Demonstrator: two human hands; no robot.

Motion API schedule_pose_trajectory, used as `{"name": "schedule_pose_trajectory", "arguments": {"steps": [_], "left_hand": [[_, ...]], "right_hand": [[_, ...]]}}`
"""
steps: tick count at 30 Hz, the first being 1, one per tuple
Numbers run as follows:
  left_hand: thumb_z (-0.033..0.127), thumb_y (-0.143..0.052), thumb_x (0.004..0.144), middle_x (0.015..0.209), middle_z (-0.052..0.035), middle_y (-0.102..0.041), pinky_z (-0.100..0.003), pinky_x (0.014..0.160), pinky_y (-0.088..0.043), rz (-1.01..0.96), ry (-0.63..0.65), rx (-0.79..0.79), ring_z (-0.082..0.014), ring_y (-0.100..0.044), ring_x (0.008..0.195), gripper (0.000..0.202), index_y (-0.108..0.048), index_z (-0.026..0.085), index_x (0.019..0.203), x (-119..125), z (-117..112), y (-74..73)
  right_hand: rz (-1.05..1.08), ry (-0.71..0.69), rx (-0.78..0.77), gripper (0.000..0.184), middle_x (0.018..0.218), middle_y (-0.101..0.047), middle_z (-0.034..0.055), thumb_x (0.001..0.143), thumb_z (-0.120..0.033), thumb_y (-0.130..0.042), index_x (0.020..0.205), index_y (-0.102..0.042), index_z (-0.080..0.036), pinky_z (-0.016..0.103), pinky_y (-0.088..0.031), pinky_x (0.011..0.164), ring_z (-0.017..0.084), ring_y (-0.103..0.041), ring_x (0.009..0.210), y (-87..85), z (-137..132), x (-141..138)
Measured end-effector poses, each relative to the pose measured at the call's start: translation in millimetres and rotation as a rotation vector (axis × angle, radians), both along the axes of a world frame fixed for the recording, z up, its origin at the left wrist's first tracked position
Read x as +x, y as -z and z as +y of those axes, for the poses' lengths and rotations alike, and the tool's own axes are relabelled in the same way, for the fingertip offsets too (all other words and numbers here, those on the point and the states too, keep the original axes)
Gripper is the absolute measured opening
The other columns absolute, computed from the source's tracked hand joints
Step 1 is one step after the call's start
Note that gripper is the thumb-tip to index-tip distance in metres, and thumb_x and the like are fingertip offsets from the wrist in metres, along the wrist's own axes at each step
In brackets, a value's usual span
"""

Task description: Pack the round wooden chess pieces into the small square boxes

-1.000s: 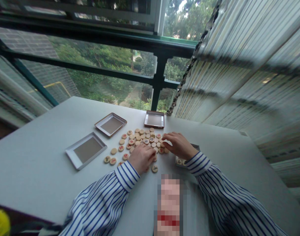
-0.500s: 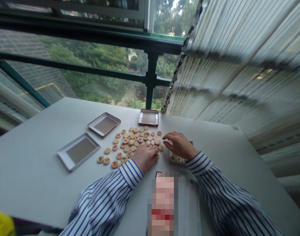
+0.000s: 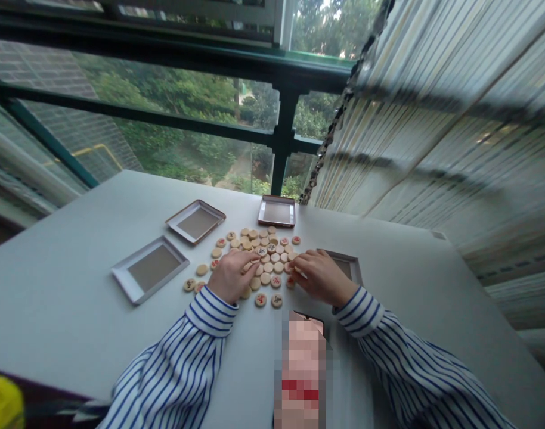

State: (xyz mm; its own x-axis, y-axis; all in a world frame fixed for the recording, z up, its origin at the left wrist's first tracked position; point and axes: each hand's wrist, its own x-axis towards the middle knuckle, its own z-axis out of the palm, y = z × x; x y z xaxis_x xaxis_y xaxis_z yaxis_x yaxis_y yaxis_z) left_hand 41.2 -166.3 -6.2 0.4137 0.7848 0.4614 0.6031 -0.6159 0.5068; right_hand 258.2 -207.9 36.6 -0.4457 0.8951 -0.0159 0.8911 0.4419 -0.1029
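Observation:
Round wooden xiangqi pieces (image 3: 266, 278) lie in a loose pile, some face up with red or black characters, others blank side up. At the pile's left front, my left hand (image 3: 230, 277) has its thumb and index finger closing around a piece, largely hidden by the fingers. My right hand (image 3: 324, 277) is at the pile's right edge. Its bent fingertips pinch at a reddish-marked piece (image 3: 288, 267), only partly visible. Behind that hand lies a shallow tray (image 3: 358, 265); the hand and wrist hide its near part. Two face-up pieces (image 3: 260, 300) lie in front, between the hands.
Two shallow trays or lids (image 3: 152, 268) lie left of the pile, and another tray (image 3: 276, 225) is behind it. A phone (image 3: 315, 319), mostly pixelated, lies near me on the white table (image 3: 67, 280). A window and blinds border the table. Something yellow (image 3: 4, 402) shows lower left.
My right hand has moved left from over the right tray to the pile's edge. My left hand has shifted left, uncovering pieces at the front. The view has turned slightly left.

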Motion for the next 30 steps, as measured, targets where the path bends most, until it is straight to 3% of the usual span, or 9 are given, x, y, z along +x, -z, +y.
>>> {"name": "schedule_pose_trajectory", "arguments": {"steps": [4,11,18,24,30], "left_hand": [[0.022,-0.053,0.077,0.086,-0.007,-0.068,-0.035,0.077,-0.047,0.002,0.012,-0.014,-0.0194,-0.06,0.083,0.017,-0.064,0.014,0.088,4.6,-0.4,2.6],[0.021,-0.052,0.078,0.088,-0.0073,-0.068,-0.035,0.079,-0.046,0.026,0.055,-0.001,-0.0196,-0.061,0.085,0.017,-0.063,0.014,0.089,11.8,-0.4,3.9],[0.02,-0.052,0.078,0.088,-0.0071,-0.067,-0.036,0.077,-0.046,0.067,0.068,0.029,-0.0199,-0.06,0.083,0.017,-0.062,0.015,0.091,18.2,-1.2,-6.3],[0.021,-0.056,0.076,0.088,-0.0069,-0.067,-0.036,0.077,-0.047,0.085,0.098,0.019,-0.0201,-0.06,0.084,0.018,-0.063,0.016,0.092,39.8,-0.5,-16.4],[0.023,-0.06,0.073,0.088,-0.0062,-0.067,-0.035,0.076,-0.047,0.003,0.113,0.022,-0.0193,-0.06,0.083,0.021,-0.061,0.016,0.093,61.4,-5.1,-9.6]], "right_hand": [[-0.052,0.091,0.02,0.016,0.089,-0.064,0.0075,0.084,-0.028,-0.047,0.088,-0.06,-0.02,0.031,-0.028,0.072,0.02,-0.052,0.088,1.4,3.1,8.8],[-0.097,0.119,0.021,0.017,0.086,-0.065,0.0064,0.085,-0.028,-0.044,0.082,-0.059,-0.02,0.033,-0.028,0.071,0.021,-0.053,0.087,6.6,5.3,7.2],[-0.05,0.131,-0.001,0.018,0.083,-0.065,0.0062,0.085,-0.03,-0.045,0.083,-0.06,-0.019,0.032,-0.029,0.071,0.019,-0.054,0.085,6.3,6.3,12.9],[0.289,0.133,-0.049,0.021,0.077,-0.064,0.0036,0.083,-0.035,-0.048,0.086,-0.062,-0.019,0.027,-0.037,0.067,0.014,-0.056,0.073,6.2,8.0,26.2],[0.746,0.181,-0.241,0.026,0.078,-0.065,0.0032,0.08,-0.039,-0.052,0.086,-0.061,-0.015,0.023,-0.042,0.058,0.011,-0.056,0.067,6.8,8.7,32.0]]}}
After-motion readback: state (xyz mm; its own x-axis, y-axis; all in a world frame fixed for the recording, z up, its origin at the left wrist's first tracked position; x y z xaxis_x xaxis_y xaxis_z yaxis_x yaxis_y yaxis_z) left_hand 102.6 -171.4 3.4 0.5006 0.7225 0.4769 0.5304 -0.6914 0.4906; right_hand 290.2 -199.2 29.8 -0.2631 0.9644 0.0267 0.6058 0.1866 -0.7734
